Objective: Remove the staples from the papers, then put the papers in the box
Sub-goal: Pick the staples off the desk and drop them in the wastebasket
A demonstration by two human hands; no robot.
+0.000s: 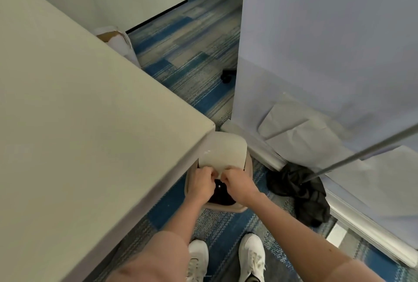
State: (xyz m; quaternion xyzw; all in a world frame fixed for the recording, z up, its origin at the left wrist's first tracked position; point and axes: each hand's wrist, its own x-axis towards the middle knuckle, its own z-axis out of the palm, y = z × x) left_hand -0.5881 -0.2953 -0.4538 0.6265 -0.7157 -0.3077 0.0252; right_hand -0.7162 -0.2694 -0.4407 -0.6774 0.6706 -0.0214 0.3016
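Note:
A white sheaf of papers (222,151) hangs curved over a beige bin (226,208) on the floor, just past the table corner. My left hand (202,183) and my right hand (237,184) both pinch the papers' near edge, fingertips almost touching. The bin has a dark inside, seen between my hands. Any staple is too small to make out. Part of the bin is hidden under my hands and the papers.
A large pale table (79,112) fills the left. A white partition (328,44) stands at the right, with loose paper sheets (300,132) and a black cloth (300,191) at its foot. A cardboard box (117,41) sits behind the table. My white shoes (226,259) stand on blue carpet.

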